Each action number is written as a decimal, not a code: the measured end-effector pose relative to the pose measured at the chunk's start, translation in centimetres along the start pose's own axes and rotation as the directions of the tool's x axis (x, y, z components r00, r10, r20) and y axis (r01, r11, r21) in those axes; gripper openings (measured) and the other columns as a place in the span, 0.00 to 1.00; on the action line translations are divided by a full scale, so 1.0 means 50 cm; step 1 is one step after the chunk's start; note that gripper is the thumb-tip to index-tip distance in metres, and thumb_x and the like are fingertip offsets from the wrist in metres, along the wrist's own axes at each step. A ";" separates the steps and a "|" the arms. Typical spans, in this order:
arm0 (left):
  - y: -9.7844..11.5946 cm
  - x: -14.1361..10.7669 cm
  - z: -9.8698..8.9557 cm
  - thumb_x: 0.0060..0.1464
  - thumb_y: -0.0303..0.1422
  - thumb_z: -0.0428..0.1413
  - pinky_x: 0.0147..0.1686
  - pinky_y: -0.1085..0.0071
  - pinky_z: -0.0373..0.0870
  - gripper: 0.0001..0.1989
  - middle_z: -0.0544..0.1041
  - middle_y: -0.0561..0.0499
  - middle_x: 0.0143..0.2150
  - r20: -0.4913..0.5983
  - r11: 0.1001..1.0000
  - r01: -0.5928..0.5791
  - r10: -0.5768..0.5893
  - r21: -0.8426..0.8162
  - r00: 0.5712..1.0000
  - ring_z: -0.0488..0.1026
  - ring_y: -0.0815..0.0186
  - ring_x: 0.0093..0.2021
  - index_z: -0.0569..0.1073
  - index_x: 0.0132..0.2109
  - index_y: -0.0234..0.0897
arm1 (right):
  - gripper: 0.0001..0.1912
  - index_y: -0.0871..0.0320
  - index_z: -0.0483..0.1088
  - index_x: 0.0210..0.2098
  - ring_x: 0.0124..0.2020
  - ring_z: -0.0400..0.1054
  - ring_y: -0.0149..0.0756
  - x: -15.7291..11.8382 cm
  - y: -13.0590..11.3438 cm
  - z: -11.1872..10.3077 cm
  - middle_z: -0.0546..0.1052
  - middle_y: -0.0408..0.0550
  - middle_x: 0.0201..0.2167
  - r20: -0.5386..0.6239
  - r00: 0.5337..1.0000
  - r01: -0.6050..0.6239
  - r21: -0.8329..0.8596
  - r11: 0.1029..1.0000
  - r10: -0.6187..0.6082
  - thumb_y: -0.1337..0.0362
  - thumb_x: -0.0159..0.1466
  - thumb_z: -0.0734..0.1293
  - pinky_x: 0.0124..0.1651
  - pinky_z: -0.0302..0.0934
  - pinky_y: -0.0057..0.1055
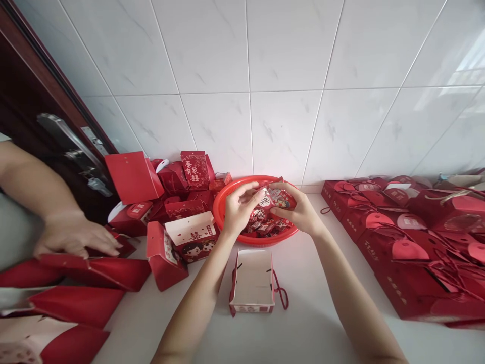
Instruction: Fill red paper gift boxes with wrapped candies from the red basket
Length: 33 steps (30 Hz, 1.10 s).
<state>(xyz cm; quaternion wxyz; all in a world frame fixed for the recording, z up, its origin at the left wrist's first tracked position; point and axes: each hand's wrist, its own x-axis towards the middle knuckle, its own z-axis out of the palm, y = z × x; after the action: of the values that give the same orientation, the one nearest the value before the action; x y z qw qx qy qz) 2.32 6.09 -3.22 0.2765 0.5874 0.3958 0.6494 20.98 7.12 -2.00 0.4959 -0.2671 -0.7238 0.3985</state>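
Both my hands are over a red plastic basket (219,205) filled with small red-wrapped candies (265,227). My left hand (242,205) has its thumb and fingers closed on a red candy packet (264,199) with a white round print. My right hand (297,210) pinches a red packet with a colourful print (281,198) beside it. In front of the basket, between my forearms, an open red box (253,280) shows its bare cream inside. A dark red cord (282,293) loops out from its right side.
Closed red gift boxes (401,253) with cords stand in rows at the right. More red boxes (132,177) are heaped at the left, near a door handle (71,139). Another person's hand (78,237) rests on red boxes at the far left. A tiled wall (284,126) rises behind.
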 end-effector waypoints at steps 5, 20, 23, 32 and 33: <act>0.012 0.006 -0.005 0.43 0.50 0.70 0.42 0.63 0.78 0.21 0.83 0.48 0.32 0.068 0.977 0.190 -0.184 -0.099 0.981 0.80 0.58 0.36 0.84 0.35 0.35 | 0.26 0.49 0.74 0.55 0.58 0.70 0.47 -0.002 -0.009 -0.009 0.76 0.47 0.56 0.075 0.995 0.059 0.006 0.998 -0.059 0.64 0.56 0.75 0.63 0.63 0.46; 0.017 -0.002 0.018 0.47 0.47 0.68 0.43 0.64 0.77 0.17 0.84 0.50 0.35 0.089 0.981 0.127 -0.115 -0.149 0.989 0.80 0.58 0.40 0.85 0.35 0.38 | 0.53 0.44 0.54 0.71 0.49 0.76 0.47 -0.009 -0.018 0.012 0.77 0.50 0.53 -0.016 0.991 -0.120 0.288 0.950 0.130 0.57 0.52 0.80 0.52 0.75 0.46; 0.019 0.005 0.008 0.47 0.49 0.68 0.45 0.62 0.77 0.18 0.84 0.49 0.36 0.130 0.976 0.159 -0.140 -0.150 0.982 0.80 0.57 0.40 0.84 0.36 0.38 | 0.56 0.44 0.52 0.72 0.45 0.78 0.47 -0.008 -0.023 0.007 0.79 0.49 0.48 -0.022 0.988 -0.135 0.333 0.933 0.150 0.57 0.51 0.81 0.49 0.76 0.47; -0.079 0.029 -0.029 0.43 0.34 0.67 0.41 0.63 0.77 0.03 0.83 0.47 0.41 0.168 0.935 0.099 -0.164 0.340 0.972 0.79 0.61 0.33 0.83 0.29 0.41 | 0.26 0.54 0.74 0.42 0.40 0.78 0.44 0.002 -0.018 -0.035 0.82 0.46 0.39 -0.295 0.930 -0.115 0.339 0.934 0.222 0.57 0.47 0.81 0.46 0.76 0.43; -0.090 0.028 -0.027 0.42 0.31 0.67 0.40 0.63 0.77 0.01 0.83 0.47 0.41 0.198 0.916 0.110 -0.199 0.387 0.960 0.79 0.62 0.31 0.83 0.27 0.41 | 0.26 0.54 0.74 0.42 0.39 0.78 0.44 0.002 -0.017 -0.038 0.82 0.46 0.39 -0.298 0.927 -0.117 0.344 0.932 0.226 0.57 0.46 0.82 0.46 0.76 0.43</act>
<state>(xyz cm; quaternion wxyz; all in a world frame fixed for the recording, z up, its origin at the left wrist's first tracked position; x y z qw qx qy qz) 0.29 9.41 -6.23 0.2555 0.6680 0.5218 0.4650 22.72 7.31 -0.85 0.6103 -0.3094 -0.5288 0.5021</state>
